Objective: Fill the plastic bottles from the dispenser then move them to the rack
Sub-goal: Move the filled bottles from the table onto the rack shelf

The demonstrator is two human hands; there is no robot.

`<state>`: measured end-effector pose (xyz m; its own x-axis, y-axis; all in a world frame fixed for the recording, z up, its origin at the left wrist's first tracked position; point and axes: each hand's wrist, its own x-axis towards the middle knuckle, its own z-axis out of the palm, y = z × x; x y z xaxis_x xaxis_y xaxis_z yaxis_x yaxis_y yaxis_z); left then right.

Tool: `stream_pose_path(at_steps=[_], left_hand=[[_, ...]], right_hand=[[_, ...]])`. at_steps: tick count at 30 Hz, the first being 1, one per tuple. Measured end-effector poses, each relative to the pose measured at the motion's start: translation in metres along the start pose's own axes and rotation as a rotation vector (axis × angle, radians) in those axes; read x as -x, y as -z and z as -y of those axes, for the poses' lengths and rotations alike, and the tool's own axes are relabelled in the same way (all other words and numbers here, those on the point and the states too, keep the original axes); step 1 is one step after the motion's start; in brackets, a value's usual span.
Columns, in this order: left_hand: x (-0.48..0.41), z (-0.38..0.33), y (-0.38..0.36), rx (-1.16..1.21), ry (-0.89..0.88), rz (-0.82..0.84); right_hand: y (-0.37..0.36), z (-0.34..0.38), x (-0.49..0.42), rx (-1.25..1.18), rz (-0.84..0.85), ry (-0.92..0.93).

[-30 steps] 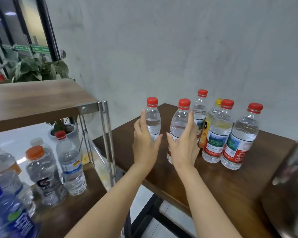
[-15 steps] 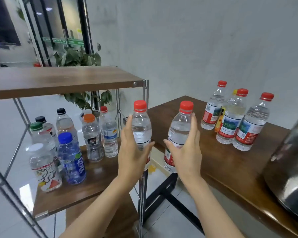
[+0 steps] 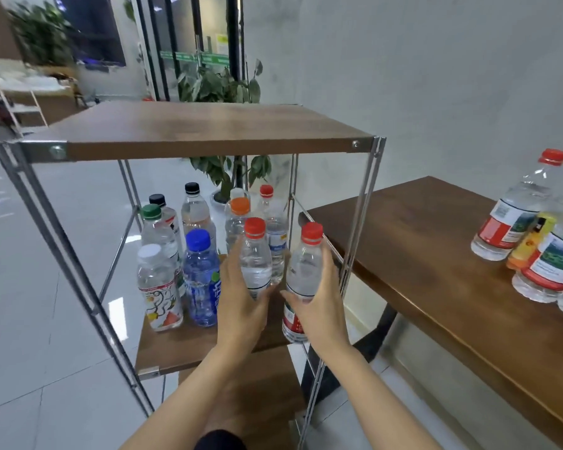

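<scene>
My left hand (image 3: 241, 300) grips a clear red-capped bottle (image 3: 255, 254) upright, just above the rack's middle shelf (image 3: 182, 347). My right hand (image 3: 319, 303) grips a second red-capped bottle (image 3: 304, 267) with a red label, held at the shelf's right front corner next to the metal post (image 3: 348, 264). Both bottles hold water. Several filled bottles stand further back on that shelf, among them a blue one (image 3: 202, 280) and a white-capped one (image 3: 158, 287).
The rack's top board (image 3: 192, 131) hangs over the shelf. A brown table (image 3: 436, 271) stands to the right with several red-capped bottles (image 3: 514, 209) at its far right. A potted plant (image 3: 221, 89) is behind the rack. Grey tiled floor lies to the left.
Both hands lifted their bottles off the table and carried them left to the rack's middle shelf. The view swung left, so the table bottles now sit at the right edge.
</scene>
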<state>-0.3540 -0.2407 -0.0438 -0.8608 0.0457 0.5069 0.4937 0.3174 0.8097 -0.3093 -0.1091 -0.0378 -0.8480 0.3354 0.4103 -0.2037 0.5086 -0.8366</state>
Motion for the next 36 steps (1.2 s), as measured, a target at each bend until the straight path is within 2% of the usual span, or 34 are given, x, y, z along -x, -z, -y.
stream_pose_path(at_steps=[8,13,26,32,36], left_hand=[[-0.015,0.04,-0.024,-0.011,0.127,-0.043],[-0.024,0.052,-0.033,0.034,0.151,-0.066],[-0.037,0.068,-0.044,-0.085,0.122,-0.124],[-0.038,0.07,-0.047,-0.128,0.122,-0.119],[-0.035,0.069,-0.043,-0.144,0.116,-0.086]], right_hand=[[-0.037,-0.042,-0.038,0.044,0.042,0.022],[-0.044,-0.056,-0.048,-0.069,0.021,0.005],[-0.055,-0.071,-0.075,-0.065,0.097,0.012],[-0.055,-0.073,-0.076,-0.068,0.113,0.013],[-0.053,-0.068,-0.075,0.012,0.12,0.024]])
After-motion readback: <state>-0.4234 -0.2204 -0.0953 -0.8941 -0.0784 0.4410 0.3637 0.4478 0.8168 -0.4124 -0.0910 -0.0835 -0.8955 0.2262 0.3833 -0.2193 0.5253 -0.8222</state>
